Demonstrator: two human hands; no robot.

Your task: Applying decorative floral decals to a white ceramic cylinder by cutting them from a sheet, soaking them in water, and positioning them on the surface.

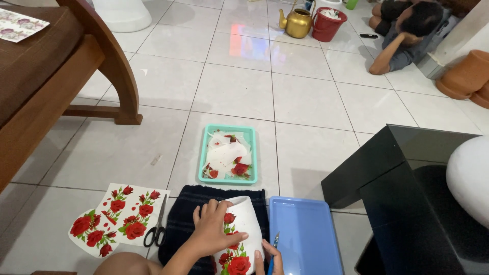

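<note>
Left hand [214, 231], bottom centre of the frame: palm laid flat on the side of a white pot [243, 224], fingers [232, 238] spread across a rose decal on its wall. White pot: lies tilted on a dark striped towel [178, 224] on the floor, its open mouth toward the upper frame, red rose and green leaf motifs running down its side to the bottom edge.

Right hand [270, 260], bottom edge, just right of the pot: only partly in view, thumb against the pot's lower wall, fingers closed around a slim blue-handled tool [274, 247] whose tip points upward.

Blue tray [305, 237], lower right of centre: rectangular, touching the towel's right edge.

Scissors [158, 226], left of the towel: black handles toward the bottom, blades closed, lying on the tiles.

Rose decal sheets [119, 216], lower left: two white sheets printed with red roses, overlapping, just beside the scissors.

Teal tray [228, 175], centre: rectangular, holding white paper offcuts and small rose cuttings, just above the towel.

Black tabletop [407, 203], right: glossy, with a white rounded object at the frame's right edge.

Wooden chair [61, 76], upper left: brown seat, curved leg on the tiles.

Brass kettle [298, 21] and red bucket [328, 24], top centre, side by side.

Person [407, 35], upper right: lying on the floor, well apart.

Terracotta pots [466, 76], far right.
</note>
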